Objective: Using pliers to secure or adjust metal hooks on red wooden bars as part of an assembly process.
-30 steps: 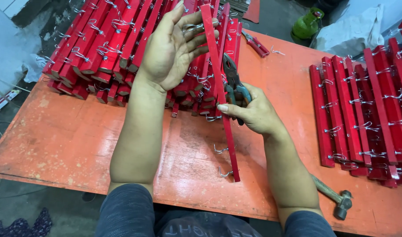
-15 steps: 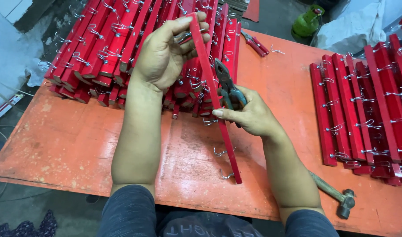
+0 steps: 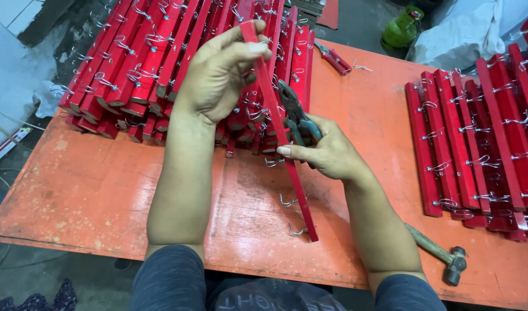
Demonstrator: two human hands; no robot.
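The left hand [image 3: 220, 75] grips the top of the red strip [image 3: 281, 132]; the right hand [image 3: 327, 152] holds it with pliers [image 3: 295, 115]. Steady both ends.

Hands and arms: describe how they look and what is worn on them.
Both the left hand and the right hand are bare, with no gloves, rings or watch visible. The forearms are uncovered; dark grey-blue sleeves cover the upper arms down to about the elbows.
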